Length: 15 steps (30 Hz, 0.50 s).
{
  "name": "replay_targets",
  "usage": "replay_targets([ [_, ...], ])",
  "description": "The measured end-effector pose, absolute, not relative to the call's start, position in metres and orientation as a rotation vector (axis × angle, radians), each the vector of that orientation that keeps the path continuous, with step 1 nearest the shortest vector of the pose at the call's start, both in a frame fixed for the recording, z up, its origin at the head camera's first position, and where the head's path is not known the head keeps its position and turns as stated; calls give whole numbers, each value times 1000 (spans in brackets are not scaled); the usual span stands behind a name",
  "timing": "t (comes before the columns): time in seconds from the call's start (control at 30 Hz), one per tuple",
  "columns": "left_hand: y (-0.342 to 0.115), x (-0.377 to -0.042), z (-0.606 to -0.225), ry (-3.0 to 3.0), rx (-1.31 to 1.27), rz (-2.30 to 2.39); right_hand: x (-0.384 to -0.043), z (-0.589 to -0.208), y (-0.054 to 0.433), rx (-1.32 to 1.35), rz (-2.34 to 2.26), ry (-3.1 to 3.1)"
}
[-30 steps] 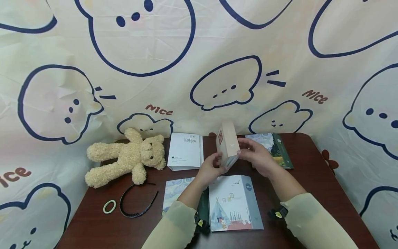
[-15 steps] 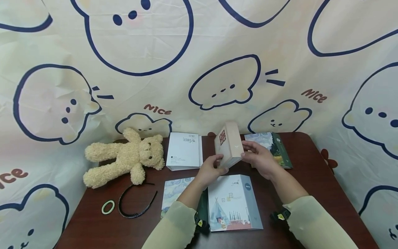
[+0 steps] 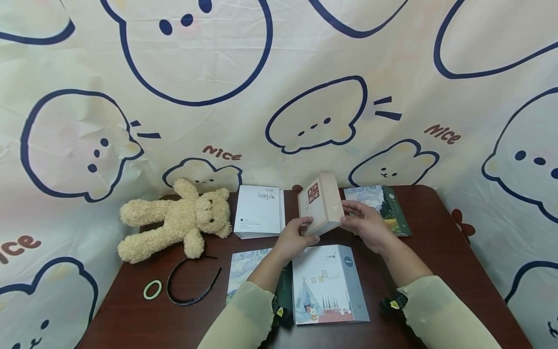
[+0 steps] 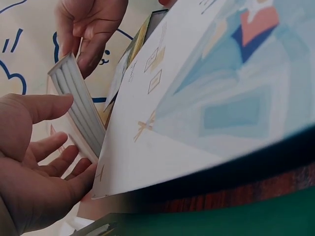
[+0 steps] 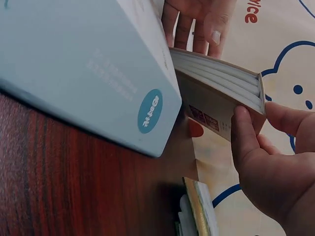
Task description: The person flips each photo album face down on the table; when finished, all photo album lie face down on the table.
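Observation:
Both hands hold a thick cream boxed book with a red square print on its front, tilted above the back of the table. My left hand grips its lower left side, thumb across the edge. On the opposite side, my right hand pinches the lower right edge. Several white layers show in the end of the boxed book in the left wrist view. Below the hands stands a white and blue illustrated book, which fills much of both wrist views.
To the left are a white book, a plush bear lying on its side, a dark headband and a pale green ring. A green landscape book stands back right, and another painted book lies under my left arm.
The boxed book has turned so that its red-printed front faces me more, and its top leans left. Both hands keep their hold at nearly the same place.

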<state>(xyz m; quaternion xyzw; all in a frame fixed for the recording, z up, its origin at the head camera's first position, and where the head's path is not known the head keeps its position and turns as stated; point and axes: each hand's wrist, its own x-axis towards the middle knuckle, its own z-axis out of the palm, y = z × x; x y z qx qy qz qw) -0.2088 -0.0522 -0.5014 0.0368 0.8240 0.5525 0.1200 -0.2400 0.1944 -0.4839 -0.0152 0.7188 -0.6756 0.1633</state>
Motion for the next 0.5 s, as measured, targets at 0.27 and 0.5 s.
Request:
replay_targets([
  [0.27, -54, -208, -499, 2435, 120, 1576, -242, -493, 197, 19, -1912, 2051],
  [0.5, -58, -207, -501, 2426, 129, 1570, -244, -501, 196, 50, -1891, 2065],
])
